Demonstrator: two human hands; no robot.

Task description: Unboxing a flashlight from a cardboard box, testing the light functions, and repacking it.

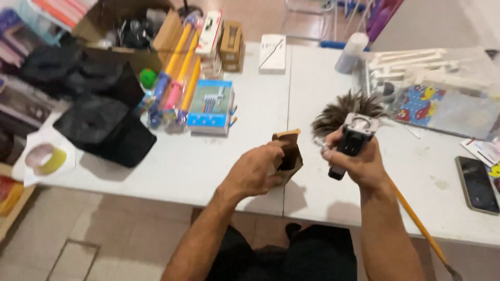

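Note:
My left hand (255,171) holds a small open brown cardboard box (289,153) above the front edge of the white table (260,104). My right hand (359,161) grips a black and silver gadget (354,138) that has just come level with the box's open end. Just behind my right hand lies a feather duster head (341,109), and its long orange stick (416,224) runs down past my right forearm.
A blue boxed item (211,106), long yellow and pink packaged toys (177,78), black bags (104,127), a tape roll (46,158), small boxes (232,44) and a white box (273,52) lie on the left. White plastic parts (416,62) and a phone (476,184) are on the right.

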